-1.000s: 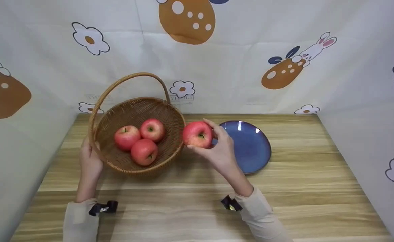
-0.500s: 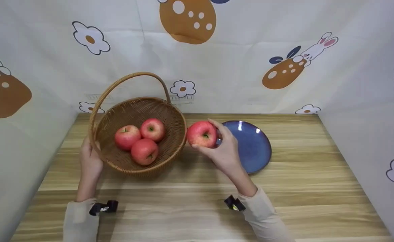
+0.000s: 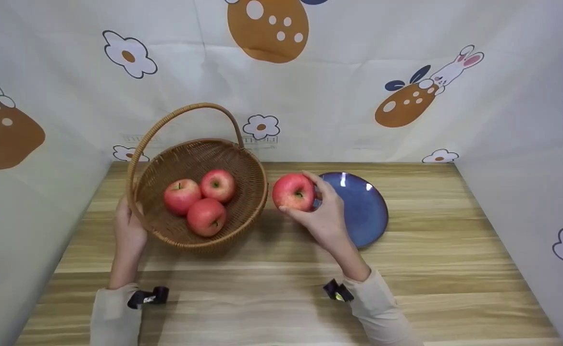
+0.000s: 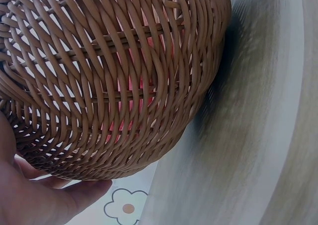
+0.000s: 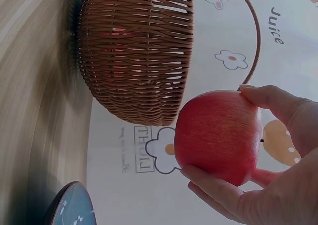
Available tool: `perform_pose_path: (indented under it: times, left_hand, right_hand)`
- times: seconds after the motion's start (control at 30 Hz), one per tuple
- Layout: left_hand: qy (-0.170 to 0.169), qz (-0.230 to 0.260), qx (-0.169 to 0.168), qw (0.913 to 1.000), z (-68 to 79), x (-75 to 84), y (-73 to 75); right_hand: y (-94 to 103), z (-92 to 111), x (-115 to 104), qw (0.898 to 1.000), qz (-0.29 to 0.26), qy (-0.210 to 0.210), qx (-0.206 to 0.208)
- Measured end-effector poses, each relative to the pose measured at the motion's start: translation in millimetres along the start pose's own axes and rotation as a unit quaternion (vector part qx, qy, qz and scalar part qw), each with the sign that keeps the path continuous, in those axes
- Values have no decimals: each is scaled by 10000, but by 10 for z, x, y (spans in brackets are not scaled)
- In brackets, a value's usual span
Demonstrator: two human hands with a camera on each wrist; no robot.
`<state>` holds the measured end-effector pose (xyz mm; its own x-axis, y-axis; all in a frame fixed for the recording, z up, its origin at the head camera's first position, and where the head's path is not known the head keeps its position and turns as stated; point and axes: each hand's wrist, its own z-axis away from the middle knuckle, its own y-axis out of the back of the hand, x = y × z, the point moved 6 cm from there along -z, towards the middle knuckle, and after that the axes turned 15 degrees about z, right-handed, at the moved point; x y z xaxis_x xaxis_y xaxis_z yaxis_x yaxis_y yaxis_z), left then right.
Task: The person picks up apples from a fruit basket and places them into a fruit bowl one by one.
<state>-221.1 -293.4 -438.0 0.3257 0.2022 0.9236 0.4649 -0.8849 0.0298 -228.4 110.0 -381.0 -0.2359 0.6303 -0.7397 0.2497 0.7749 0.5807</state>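
A brown wicker basket (image 3: 243, 168) with a tall arched handle holds a group of three red apples (image 3: 206, 217). My left hand (image 3: 130, 228) grips the basket's left side near the foot of the handle; in the left wrist view its thumb and fingers lie along the woven wall (image 4: 99, 86). Between the basket and the plate, my right hand (image 3: 327, 216) pinches a red apple (image 3: 293, 192), thumb on the near side and fingers on the far side. The right wrist view shows this apple (image 5: 218, 135) raised above the table, near the basket rim.
A glossy blue plate (image 3: 363, 211) lies on the wood-grain table (image 3: 435, 269), partly behind my right hand. Cloth walls (image 3: 319, 96) printed with rabbits and flowers enclose the back and both sides. Each wrist carries a black strap mount (image 3: 147, 297).
My right hand has moved a little to the right with its apple, from the basket's rim toward the plate. The left hand and the basket stay where they were.
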Motion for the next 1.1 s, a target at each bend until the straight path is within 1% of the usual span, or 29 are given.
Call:
perform_pose_path:
  times: [0.13,0.37,0.6,0.87,1.1]
  left_hand:
    - [67,-47,18,10000,1,-24,-9]
    - [125,255,-38,9996,7,-33,-22]
    - [98,285,-114,9995,10,-11,-21]
    - [-89,103,-39,9999,12,-1,-17]
    - [-198,-77,-61,9998,1,19,-10]
  right_hand:
    - [26,-15,24,10000,-23,-61,44]
    - [53,-52,38,9999,2,-36,95]
    - [64,-74,67,9999,54,-46,99]
    - [89,-100,139,9998,6,-182,66]
    - [101,-115,181,9995,46,-305,93]
